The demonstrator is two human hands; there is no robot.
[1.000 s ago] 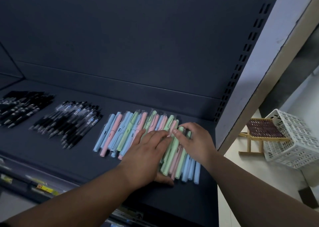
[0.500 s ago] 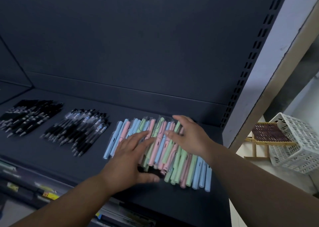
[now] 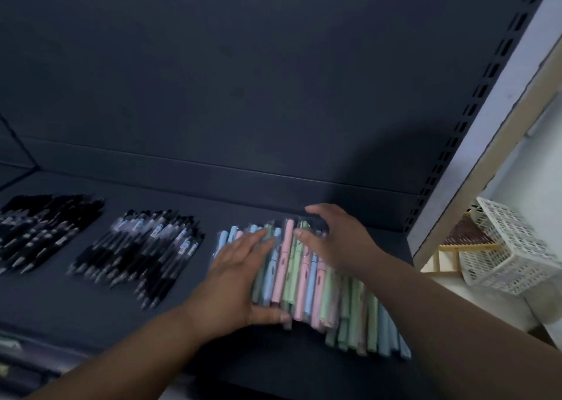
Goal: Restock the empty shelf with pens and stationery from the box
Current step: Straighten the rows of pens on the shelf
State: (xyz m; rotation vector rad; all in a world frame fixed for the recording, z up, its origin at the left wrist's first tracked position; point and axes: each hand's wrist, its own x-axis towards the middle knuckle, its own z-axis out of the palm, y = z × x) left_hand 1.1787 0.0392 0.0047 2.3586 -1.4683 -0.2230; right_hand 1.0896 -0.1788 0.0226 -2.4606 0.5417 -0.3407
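1. Here, in the head view, three groups of pens lie in a row on the dark shelf [image 3: 91,317]: black pens [image 3: 39,229] at far left, clear-barrelled black pens [image 3: 133,250] in the middle, and wrapped pastel pens [image 3: 307,281] in blue, pink and green at right; single pens are too blurred to count.
2. The shelf has a dark back panel [image 3: 243,80] and a slotted upright [image 3: 474,110] at its right end. Beyond that, one white lattice basket [image 3: 511,247] lies tilted beside a small wooden stool [image 3: 462,244] on a pale floor.
3. The left hand [image 3: 240,278] lies flat on the left part of the pastel pens, fingers spread and thumb against their near ends.
4. The right hand [image 3: 340,241] rests open over their far ends, fingers spread and gripping nothing.
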